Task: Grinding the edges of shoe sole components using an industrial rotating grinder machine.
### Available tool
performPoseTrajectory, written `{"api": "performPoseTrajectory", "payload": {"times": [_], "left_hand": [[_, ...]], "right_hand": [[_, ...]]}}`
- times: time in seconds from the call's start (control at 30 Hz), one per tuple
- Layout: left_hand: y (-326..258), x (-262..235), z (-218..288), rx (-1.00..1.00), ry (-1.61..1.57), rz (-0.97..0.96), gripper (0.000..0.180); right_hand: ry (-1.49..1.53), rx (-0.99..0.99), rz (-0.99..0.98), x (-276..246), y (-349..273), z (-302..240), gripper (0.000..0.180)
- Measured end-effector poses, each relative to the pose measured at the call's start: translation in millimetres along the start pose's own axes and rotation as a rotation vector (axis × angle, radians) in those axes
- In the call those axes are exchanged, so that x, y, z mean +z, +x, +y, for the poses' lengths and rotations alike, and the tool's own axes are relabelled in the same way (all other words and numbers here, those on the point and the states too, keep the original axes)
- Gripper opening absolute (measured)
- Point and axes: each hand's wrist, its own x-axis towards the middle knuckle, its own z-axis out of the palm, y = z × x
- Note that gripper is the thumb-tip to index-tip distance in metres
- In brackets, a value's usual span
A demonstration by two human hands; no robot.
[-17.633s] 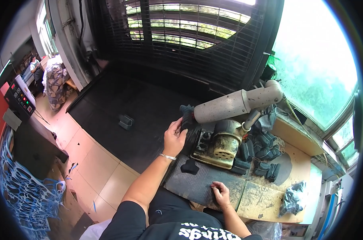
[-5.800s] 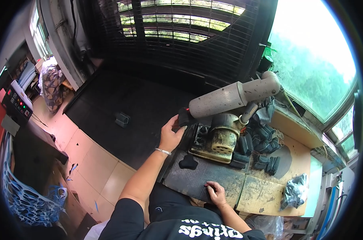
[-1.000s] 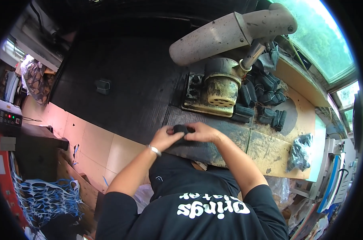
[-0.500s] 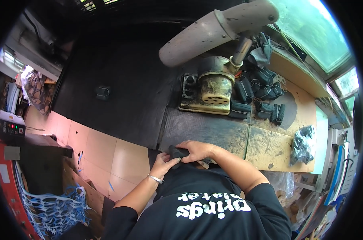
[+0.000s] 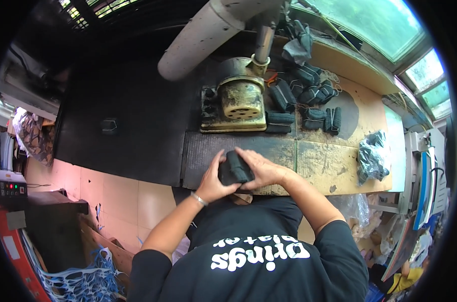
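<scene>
Between my two hands is a dark block-shaped bundle (image 5: 237,167) of what looks like stacked cloth pieces, over the grey board (image 5: 203,151) at the table's front edge. My left hand (image 5: 213,179) grips its left side, thumb toward the near end; a bracelet circles that wrist. On the right side, my right hand (image 5: 263,168) presses with its fingers over the top. Whether the bundle rests on the board or hangs just above it, I cannot tell. Beyond my hands lie similar banded bundles, among them a dark bundle (image 5: 280,122) beside a grimy yellowish machine (image 5: 242,103).
A pale duct (image 5: 198,40) hangs over the machine. Several banded bundles (image 5: 314,119) and loose rubber bands (image 5: 332,77) lie at the right, near a plastic bag of dark pieces (image 5: 373,158). One bundle (image 5: 109,126) sits on the black tabletop (image 5: 133,146). A control box (image 5: 9,189) stands left.
Both hands have moved forward from close to my body to over the board, carrying the bundle. More of it shows now between them. The view has shifted, too.
</scene>
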Motion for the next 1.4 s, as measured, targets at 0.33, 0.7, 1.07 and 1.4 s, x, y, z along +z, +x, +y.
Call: {"api": "performPoseTrajectory", "payload": {"times": [0.33,0.7,1.07,1.4], "left_hand": [[67.5,38.6,-38.6,0.285,0.382,-0.165,0.105],[62.3,64.4,-31.3,0.141,0.557,-0.21,0.108],[51.9,67.0,-32.5,0.1,0.492,-0.215,0.094],[49.7,79.0,-38.3,0.159,0.492,-0.069,0.093]], "right_hand": [[-0.227,0.052,0.268,17.4,-26.0,56.2,0.103],[-0.185,0.181,0.345,48.3,-19.2,53.7,0.099],[-0.129,0.153,0.364,50.5,-26.3,47.4,0.091],[-0.098,0.139,0.351,48.7,-26.0,48.5,0.091]]}}
